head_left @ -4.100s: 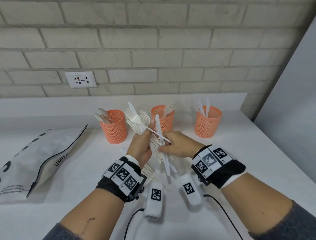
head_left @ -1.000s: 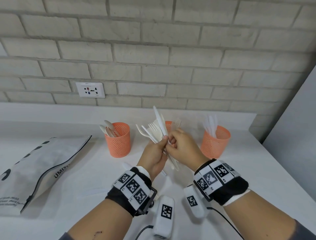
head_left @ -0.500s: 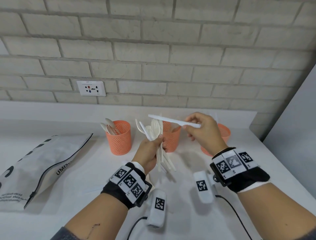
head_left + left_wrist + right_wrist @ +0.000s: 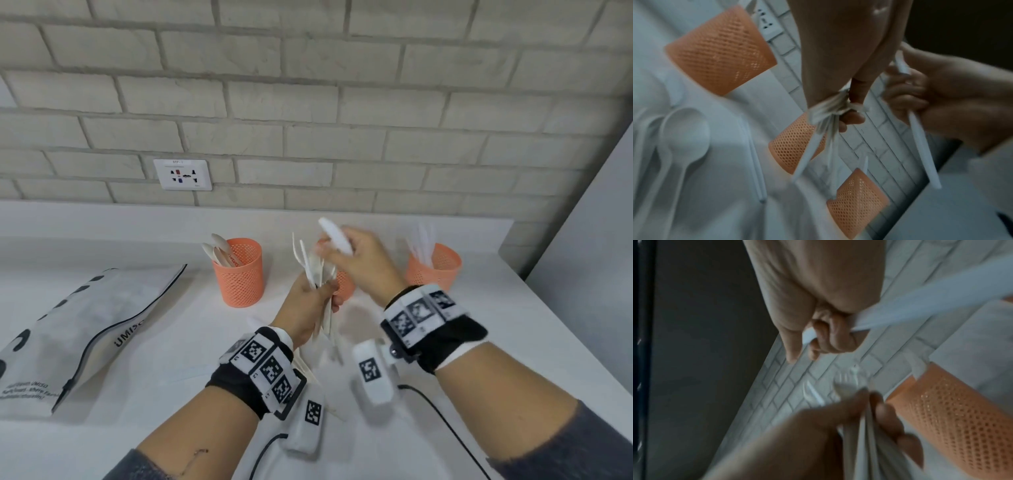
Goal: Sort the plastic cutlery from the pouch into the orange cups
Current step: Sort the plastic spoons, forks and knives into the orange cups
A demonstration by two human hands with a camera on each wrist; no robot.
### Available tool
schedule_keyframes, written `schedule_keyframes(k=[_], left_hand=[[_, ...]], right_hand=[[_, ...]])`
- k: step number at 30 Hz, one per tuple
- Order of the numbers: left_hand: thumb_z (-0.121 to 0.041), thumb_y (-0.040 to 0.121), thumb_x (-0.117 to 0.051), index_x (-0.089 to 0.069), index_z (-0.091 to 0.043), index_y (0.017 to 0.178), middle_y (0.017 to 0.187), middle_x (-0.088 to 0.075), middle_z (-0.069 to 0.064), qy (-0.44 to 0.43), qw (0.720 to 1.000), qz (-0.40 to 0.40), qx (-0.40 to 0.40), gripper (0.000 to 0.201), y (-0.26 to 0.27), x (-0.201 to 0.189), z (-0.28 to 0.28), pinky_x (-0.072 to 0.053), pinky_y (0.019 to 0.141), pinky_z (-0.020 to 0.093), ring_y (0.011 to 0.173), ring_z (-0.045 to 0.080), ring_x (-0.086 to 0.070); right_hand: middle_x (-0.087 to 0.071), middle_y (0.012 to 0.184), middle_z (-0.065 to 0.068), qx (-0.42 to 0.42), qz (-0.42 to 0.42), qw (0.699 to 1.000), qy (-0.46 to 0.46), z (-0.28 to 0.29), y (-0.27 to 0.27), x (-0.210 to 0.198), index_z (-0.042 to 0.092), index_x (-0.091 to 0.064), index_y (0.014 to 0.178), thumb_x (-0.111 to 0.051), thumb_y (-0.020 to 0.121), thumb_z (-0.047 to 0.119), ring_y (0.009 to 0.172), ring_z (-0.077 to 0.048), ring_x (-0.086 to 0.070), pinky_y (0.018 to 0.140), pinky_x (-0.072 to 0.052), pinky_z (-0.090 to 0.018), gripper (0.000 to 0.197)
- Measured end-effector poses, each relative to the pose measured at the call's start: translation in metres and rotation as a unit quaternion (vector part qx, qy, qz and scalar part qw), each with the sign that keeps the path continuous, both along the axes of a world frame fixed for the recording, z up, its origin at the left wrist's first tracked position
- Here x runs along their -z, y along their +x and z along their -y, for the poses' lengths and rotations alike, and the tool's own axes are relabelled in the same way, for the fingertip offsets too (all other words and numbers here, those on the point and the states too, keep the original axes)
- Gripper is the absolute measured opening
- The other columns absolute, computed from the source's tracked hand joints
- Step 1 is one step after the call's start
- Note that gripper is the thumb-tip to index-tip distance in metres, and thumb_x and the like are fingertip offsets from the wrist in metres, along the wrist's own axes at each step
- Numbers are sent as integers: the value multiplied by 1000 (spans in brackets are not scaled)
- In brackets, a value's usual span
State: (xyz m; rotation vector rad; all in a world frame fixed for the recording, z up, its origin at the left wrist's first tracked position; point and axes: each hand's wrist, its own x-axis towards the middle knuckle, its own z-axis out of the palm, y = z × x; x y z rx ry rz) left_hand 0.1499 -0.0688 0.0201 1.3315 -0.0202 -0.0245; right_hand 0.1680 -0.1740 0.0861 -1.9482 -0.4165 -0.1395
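My left hand (image 4: 310, 301) grips a bundle of white plastic forks (image 4: 317, 265) upright above the counter, also seen as the bundle (image 4: 830, 107) in the left wrist view. Just right of it, my right hand (image 4: 356, 260) holds one white knife (image 4: 335, 236), fingers curled round the knife (image 4: 920, 305). Three orange mesh cups stand behind. The left cup (image 4: 239, 274) holds spoons and the right cup (image 4: 433, 267) holds knives. The middle cup (image 4: 344, 282) is mostly hidden by my hands.
The grey-white pouch (image 4: 78, 329) lies flat at the left of the white counter (image 4: 171, 359). Loose spoons (image 4: 684, 138) lie on the counter below my left wrist. A brick wall with a socket (image 4: 182, 174) stands behind, and a grey panel (image 4: 589, 257) closes the right side.
My right hand pulled one knife out of the bundle and swung it right. It has since come back left beside the bundle, with the knife tilted up-left. The left hand keeps its grip.
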Motion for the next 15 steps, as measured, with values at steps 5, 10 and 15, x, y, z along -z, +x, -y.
schedule_keyframes(k=[5, 10, 15], left_hand=[[-5, 97, -43, -44, 0, 115, 70, -53, 5, 87, 996, 31, -6, 18, -5, 6, 0, -45, 50, 18, 48, 5, -51], [-12, 96, -49, -40, -20, 125, 81, -52, 4, 114, 993, 8, 2, 31, -13, 14, -12, -47, 55, 17, 60, 12, -49], [-7, 95, -49, -47, -5, 115, 73, -50, 4, 36, 997, -53, -50, 21, -8, 16, -19, -43, 49, 21, 52, 11, -43]], right_hand=[[-47, 59, 6, 3, 10, 989, -145, -21, 5, 11, 17, -52, 57, -72, 77, 13, 54, -7, -44, 53, -33, -21, 29], [-49, 58, 3, 8, -8, 999, -34, -20, 12, -16, 8, -59, 72, -74, 77, 24, 52, -11, -44, 53, -40, -22, 22], [-47, 62, 2, 93, 49, 990, 93, -9, 19, -33, 11, -57, 87, -57, 91, 28, 51, -10, -44, 47, -39, -26, 17]])
